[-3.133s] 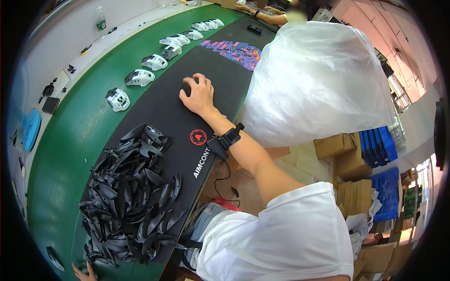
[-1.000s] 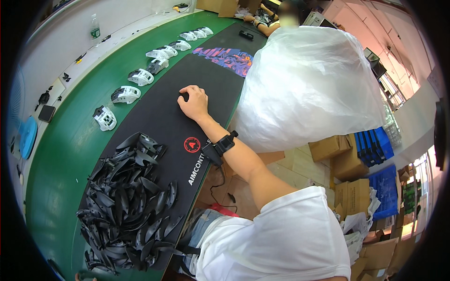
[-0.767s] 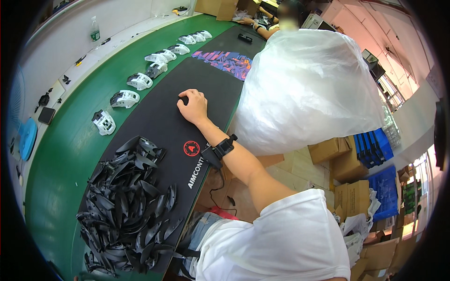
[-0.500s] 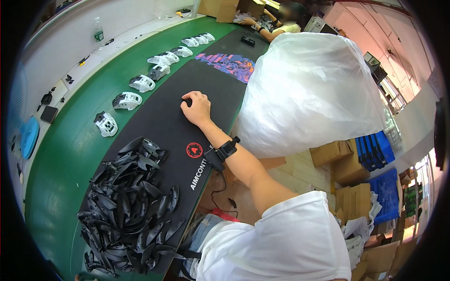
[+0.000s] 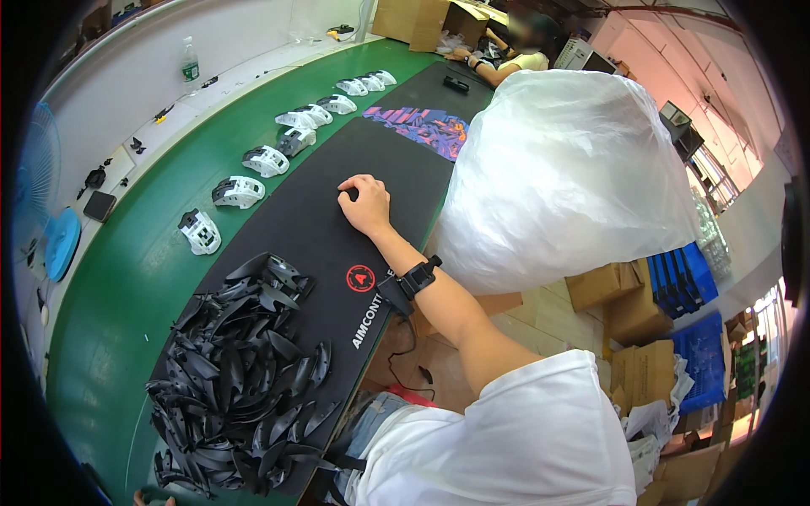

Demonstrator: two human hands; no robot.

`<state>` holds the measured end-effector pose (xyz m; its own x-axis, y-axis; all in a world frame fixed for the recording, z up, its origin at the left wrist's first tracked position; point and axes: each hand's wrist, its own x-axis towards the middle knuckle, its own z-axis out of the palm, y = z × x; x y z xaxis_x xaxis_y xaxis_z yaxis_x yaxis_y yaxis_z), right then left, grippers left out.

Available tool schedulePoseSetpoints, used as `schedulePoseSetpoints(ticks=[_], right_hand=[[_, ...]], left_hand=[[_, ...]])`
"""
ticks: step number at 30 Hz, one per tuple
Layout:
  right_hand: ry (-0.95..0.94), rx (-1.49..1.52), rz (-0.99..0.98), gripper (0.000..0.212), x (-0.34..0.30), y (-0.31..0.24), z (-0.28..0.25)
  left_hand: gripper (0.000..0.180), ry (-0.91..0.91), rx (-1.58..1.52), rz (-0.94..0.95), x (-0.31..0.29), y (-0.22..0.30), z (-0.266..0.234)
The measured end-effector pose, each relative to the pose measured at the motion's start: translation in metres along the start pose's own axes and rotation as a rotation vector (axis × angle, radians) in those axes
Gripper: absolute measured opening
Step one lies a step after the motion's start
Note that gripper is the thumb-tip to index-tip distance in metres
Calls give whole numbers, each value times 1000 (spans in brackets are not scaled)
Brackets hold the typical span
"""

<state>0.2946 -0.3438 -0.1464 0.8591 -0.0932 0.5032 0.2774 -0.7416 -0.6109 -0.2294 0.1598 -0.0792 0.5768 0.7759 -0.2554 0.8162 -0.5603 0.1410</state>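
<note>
My right hand (image 5: 366, 205) rests on the long black desk mat (image 5: 405, 181), fingers curled inward. Something dark shows between thumb and forefinger, too small to make out. At the very bottom left, only a sliver of my left hand (image 5: 152, 500) appears; its fingers are mostly cut off. Between the two hands lies a heap of curved black plastic shell pieces (image 5: 240, 379). Beyond the mat's left edge runs a line of white and black computer mouse shells, the nearest being a mouse shell (image 5: 200, 232) on the green table (image 5: 126, 278).
A big translucent plastic bag (image 5: 565, 177) bulges beside the mat on the right. Cardboard boxes (image 5: 633, 312) and blue crates (image 5: 702, 358) stand on the floor. Along the left ledge are a phone (image 5: 99, 206), a blue fan (image 5: 61, 244) and a bottle (image 5: 190, 66). Another person (image 5: 515, 61) works at the far end.
The whole view has shifted slightly, so things sit a little lower and further right. My right hand keeps its place on the mat. Slightly more of my left hand shows at the bottom edge.
</note>
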Motion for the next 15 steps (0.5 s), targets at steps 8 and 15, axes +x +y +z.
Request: schedulePoseSetpoints(ticks=[8, 15], right_hand=[[13, 10, -4, 9, 1, 2, 3], [16, 22, -13, 8, 3, 2, 2]], left_hand=[[94, 3, 82, 5, -5, 9, -6], [95, -12, 64, 4, -8, 15, -11]])
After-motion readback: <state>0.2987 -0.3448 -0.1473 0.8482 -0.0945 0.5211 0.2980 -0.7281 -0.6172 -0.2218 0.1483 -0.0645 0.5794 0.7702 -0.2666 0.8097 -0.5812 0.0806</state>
